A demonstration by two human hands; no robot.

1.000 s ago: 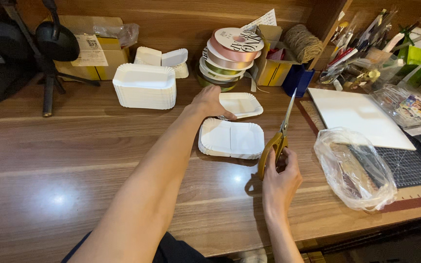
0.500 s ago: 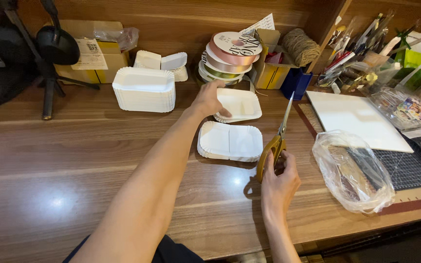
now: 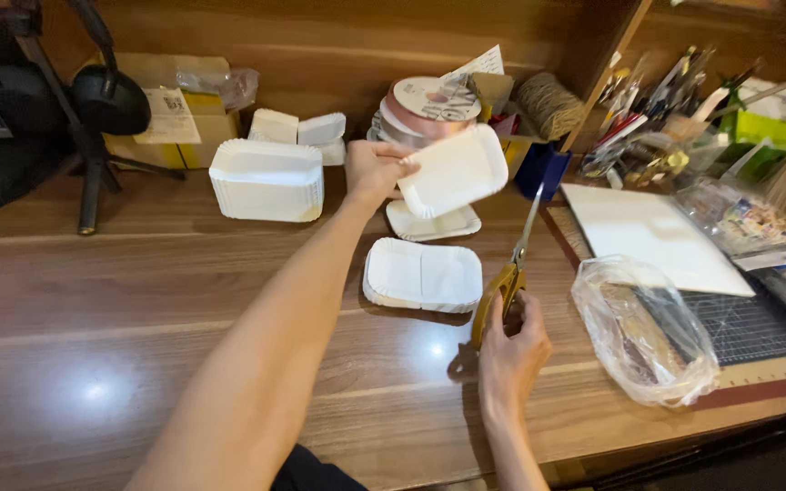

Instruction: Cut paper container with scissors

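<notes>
My left hand holds a white paper tray up off the desk, tilted, above another small white tray lying flat. A wider stack of flat white trays rests nearer to me. My right hand grips yellow-handled scissors, blades shut and pointing away toward the back of the desk, just right of that stack.
A tall stack of white trays stands at the left with cardboard boxes behind. Ribbon spools, a twine ball, a white board on a cutting mat, and a clear plastic bag lie right.
My left hand has picked one white tray up from the small pile and raised it. The right hand and scissors have stayed almost still.
</notes>
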